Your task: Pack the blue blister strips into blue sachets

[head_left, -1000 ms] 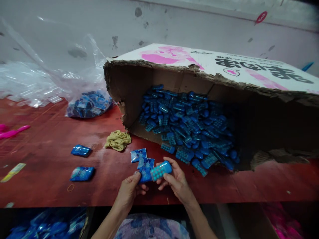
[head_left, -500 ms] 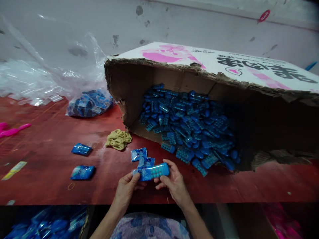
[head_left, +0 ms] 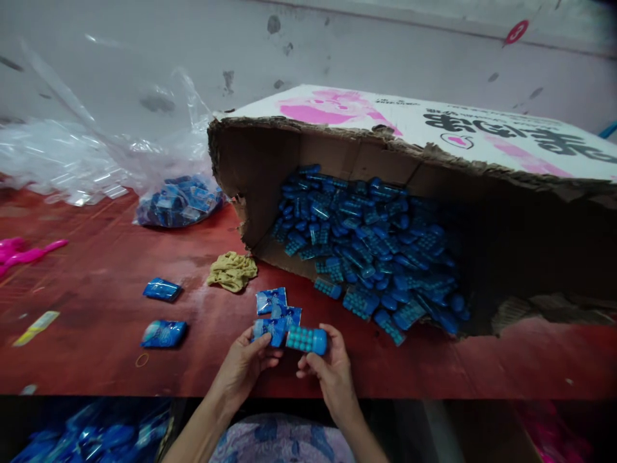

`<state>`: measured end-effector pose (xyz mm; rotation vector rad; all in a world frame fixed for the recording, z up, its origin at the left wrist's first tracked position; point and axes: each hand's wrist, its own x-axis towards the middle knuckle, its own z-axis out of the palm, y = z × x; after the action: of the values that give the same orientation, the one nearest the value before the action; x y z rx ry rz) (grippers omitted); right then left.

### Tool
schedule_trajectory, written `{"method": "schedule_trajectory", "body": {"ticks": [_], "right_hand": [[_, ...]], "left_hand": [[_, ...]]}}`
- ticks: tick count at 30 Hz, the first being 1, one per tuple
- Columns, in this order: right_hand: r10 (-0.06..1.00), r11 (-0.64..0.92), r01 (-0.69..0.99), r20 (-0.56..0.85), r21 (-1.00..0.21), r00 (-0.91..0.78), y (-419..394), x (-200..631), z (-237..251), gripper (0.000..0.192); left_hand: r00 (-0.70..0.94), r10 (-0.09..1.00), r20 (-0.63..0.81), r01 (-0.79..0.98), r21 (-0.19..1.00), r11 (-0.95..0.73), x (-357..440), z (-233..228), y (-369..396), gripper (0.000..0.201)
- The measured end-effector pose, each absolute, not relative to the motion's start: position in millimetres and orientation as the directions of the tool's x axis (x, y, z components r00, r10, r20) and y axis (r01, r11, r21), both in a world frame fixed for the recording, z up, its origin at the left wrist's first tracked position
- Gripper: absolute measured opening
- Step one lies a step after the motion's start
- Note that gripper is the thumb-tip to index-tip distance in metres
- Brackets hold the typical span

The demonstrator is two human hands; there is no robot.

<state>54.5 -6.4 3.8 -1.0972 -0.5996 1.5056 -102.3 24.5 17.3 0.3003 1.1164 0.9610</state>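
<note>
A small blue studded plastic piece [head_left: 306, 339], oblong with rows of raised bumps on its upper face, sits at the near edge of the red tabletop [head_left: 96, 257], held just above it. Its long axis runs nearly level from side to side, the rounded end pointing to the person's right. The right hand [head_left: 328, 370] pinches that rounded end between thumb and fingertips, closed on it. The left hand [head_left: 243, 366] grips a small blue printed sachet [head_left: 268, 330] by its near corner, and the sachet's open end meets the left end of the studded piece, so the two things lie end to end along one line with a hand at each outer end; I cannot tell whether the piece has entered the sachet at all. Both hands are equally close, the right carrying the piece, the left the wrapper. Just beyond the hands lie two more flat sachets [head_left: 270, 300], overlapping. Farther left on the table rest two filled blue packets [head_left: 162, 334], well apart from the hands, and a crumpled tan cloth [head_left: 232, 271]. Behind stands a torn cardboard box [head_left: 255, 167] tipped on its side, spilling a heap of loose blue studded pieces [head_left: 366, 251] toward the hands. A clear plastic bag of packed blue items [head_left: 178, 201] lies at the back left.
</note>
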Motion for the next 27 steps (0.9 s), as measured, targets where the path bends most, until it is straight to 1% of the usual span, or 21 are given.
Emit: {"method": "schedule_trajectory", "body": {"ticks": [2, 7, 11, 15, 19, 22, 27], "right_hand": [[0.952, -0.231, -0.492, -0.299, -0.84, 0.064, -4.3, 58.3, 3.7, 0.049], [0.958, -0.212, -0.467, -0.278, -0.858, 0.076, -2.2, 63.5, 5.2, 0.049], [0.962, -0.204, -0.462, -0.263, -0.863, 0.068, -2.8, 62.4, 12.4, 0.05], [0.964, -0.206, -0.399, -0.256, -0.894, 0.076, -4.9, 57.4, 15.9, 0.048], [0.967, -0.186, -0.341, -0.234, -0.922, 0.105, -10.1, 51.5, 9.5, 0.047], [0.97, -0.168, -0.306, -0.213, -0.937, 0.119, -13.1, 50.1, 4.1, 0.047], [0.969, -0.196, -0.345, -0.236, -0.918, 0.078, -13.7, 47.2, 0.0, 0.044]], "left_hand": [[0.128, 0.758, -0.639, -0.525, 0.605, 0.599, -103.7, 17.1, 22.8, 0.019], [0.172, 0.728, -0.664, -0.571, 0.535, 0.623, -102.5, 15.8, 16.9, 0.02], [0.153, 0.723, -0.674, -0.568, 0.538, 0.622, -100.5, 14.5, 16.1, 0.021], [0.14, 0.719, -0.681, -0.588, 0.528, 0.613, -97.8, 13.5, 16.3, 0.022], [0.142, 0.719, -0.681, -0.607, 0.514, 0.607, -94.8, 16.6, 15.1, 0.022], [0.119, 0.726, -0.677, -0.594, 0.538, 0.599, -94.7, 19.6, 15.6, 0.024], [0.054, 0.805, -0.59, -0.514, 0.675, 0.529, -95.5, 20.6, 19.6, 0.028]]}}
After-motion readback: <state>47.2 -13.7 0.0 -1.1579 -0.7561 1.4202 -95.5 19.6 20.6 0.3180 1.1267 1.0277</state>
